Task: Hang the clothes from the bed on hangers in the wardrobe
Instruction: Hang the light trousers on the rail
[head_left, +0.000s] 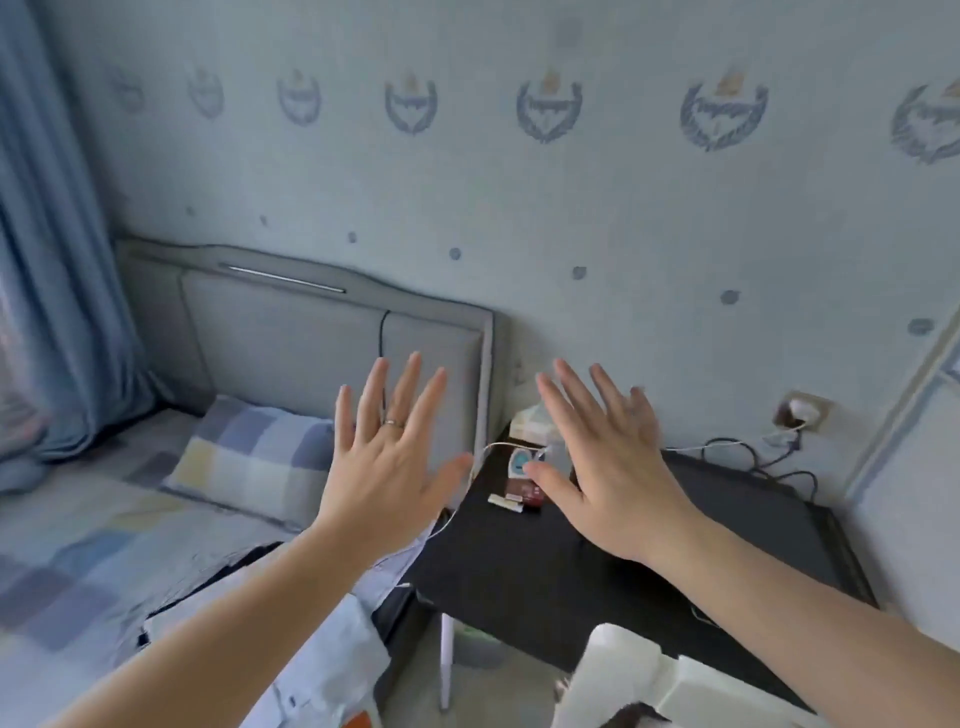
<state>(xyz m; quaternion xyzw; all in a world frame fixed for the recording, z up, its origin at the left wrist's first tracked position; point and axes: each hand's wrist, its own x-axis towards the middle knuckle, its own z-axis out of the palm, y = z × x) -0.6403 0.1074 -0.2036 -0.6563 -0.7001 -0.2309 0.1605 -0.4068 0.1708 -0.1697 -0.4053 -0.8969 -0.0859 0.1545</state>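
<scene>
Left hand (387, 467), right hand (608, 467) splayed, box (519, 461) label blurred

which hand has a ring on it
The left hand, held up over the pillow: a thin ring sits on one of its fingers. The right hand, over the black table, shows none.

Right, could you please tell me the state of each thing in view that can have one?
left hand: open, fingers spread, holding nothing.
right hand: open, fingers spread, holding nothing.
clothes: lying crumpled on the bed, not on hangers.
pillow: lying on the bed by the headboard.
charger: plugged into the wall socket.
</scene>
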